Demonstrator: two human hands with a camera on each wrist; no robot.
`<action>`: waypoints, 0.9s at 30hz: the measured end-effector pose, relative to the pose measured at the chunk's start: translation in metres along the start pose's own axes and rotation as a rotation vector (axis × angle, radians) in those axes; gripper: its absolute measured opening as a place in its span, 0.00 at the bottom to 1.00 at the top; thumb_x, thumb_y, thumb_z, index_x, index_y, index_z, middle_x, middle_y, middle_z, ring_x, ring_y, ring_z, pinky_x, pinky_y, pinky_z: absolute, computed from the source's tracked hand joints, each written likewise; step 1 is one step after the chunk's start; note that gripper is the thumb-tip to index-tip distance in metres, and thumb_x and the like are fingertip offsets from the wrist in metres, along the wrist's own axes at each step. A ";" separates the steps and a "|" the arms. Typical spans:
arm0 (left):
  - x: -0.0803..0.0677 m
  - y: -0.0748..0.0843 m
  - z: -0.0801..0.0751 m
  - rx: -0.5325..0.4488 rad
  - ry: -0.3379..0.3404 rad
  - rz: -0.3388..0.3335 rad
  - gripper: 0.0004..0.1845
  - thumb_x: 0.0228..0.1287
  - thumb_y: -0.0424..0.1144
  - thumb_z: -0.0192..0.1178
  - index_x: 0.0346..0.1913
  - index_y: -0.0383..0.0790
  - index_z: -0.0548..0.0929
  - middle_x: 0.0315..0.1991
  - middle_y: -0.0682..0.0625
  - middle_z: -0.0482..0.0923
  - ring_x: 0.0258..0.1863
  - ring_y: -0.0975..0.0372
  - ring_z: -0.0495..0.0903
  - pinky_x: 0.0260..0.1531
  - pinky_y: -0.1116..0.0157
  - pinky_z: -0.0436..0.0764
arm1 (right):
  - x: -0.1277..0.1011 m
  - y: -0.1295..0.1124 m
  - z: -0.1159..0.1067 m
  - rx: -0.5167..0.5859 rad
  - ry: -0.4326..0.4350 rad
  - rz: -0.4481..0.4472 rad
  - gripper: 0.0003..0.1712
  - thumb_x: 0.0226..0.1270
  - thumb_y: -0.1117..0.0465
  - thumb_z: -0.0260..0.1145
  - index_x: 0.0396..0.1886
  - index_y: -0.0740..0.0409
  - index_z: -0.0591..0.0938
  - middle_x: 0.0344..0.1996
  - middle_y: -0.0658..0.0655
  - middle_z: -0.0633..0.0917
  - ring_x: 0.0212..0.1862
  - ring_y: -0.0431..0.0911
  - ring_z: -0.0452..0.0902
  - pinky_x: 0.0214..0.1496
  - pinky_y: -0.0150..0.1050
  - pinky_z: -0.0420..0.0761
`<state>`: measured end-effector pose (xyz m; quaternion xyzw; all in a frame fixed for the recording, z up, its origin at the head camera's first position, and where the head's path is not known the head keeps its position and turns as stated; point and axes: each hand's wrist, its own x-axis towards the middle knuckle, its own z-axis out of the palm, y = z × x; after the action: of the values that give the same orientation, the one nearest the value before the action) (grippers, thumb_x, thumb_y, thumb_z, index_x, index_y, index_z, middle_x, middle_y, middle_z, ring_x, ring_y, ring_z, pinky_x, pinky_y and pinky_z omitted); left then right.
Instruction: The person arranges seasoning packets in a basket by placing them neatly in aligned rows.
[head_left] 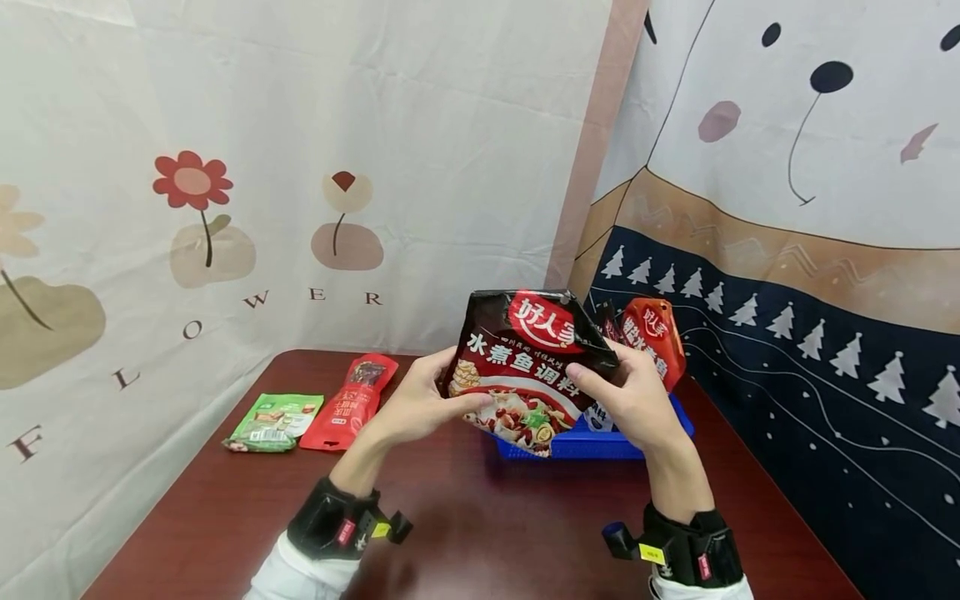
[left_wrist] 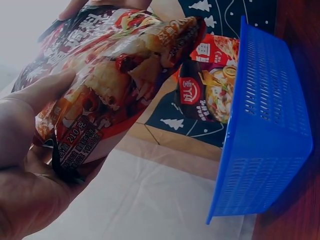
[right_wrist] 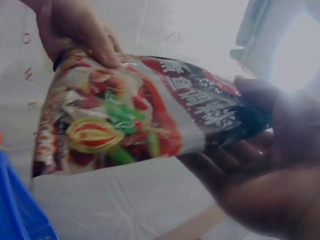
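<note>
Dark red wood forms the desk (head_left: 465, 533), and a blue plastic basket (head_left: 600, 442) sits on it at the right with an orange-red sauce packet (head_left: 656, 337) standing inside. Above the basket's near edge, the black-and-red fish seasoning packet (head_left: 525, 367) is held up, the left hand (head_left: 416, 408) grasping its left side and the right hand (head_left: 633, 400) pinching its right. At far left lie a red pouch (head_left: 352, 400) and a green packet (head_left: 273, 421)

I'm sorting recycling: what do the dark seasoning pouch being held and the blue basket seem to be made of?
Dark seasoning pouch: likely glossy plastic film, since it crinkles and shines with printed graphics. Blue basket: apparently rigid moulded plastic, matte, its walls a grid of small holes.
</note>
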<state>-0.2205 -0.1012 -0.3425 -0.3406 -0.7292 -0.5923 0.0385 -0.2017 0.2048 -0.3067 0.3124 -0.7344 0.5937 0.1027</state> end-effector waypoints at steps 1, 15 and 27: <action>0.000 -0.001 0.000 0.007 -0.005 0.004 0.26 0.64 0.40 0.74 0.63 0.54 0.80 0.53 0.49 0.88 0.48 0.56 0.90 0.47 0.58 0.90 | 0.000 0.000 0.000 -0.009 -0.004 0.008 0.24 0.75 0.67 0.62 0.69 0.63 0.77 0.56 0.50 0.86 0.53 0.44 0.85 0.53 0.35 0.88; 0.002 -0.011 0.001 -0.005 -0.084 0.007 0.27 0.63 0.39 0.74 0.64 0.54 0.80 0.53 0.50 0.87 0.48 0.56 0.89 0.47 0.56 0.90 | 0.001 0.000 0.002 -0.072 0.037 0.008 0.15 0.75 0.66 0.65 0.57 0.67 0.84 0.45 0.45 0.91 0.44 0.47 0.91 0.44 0.40 0.91; 0.004 -0.022 0.004 -0.038 -0.123 -0.037 0.28 0.62 0.38 0.75 0.64 0.53 0.80 0.54 0.48 0.87 0.50 0.56 0.88 0.48 0.56 0.89 | -0.002 -0.005 0.004 -0.110 0.054 0.022 0.15 0.75 0.63 0.66 0.56 0.64 0.85 0.44 0.47 0.91 0.43 0.46 0.90 0.45 0.39 0.91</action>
<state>-0.2341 -0.0974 -0.3599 -0.3635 -0.7251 -0.5844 -0.0238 -0.1964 0.2014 -0.3052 0.2818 -0.7662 0.5619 0.1329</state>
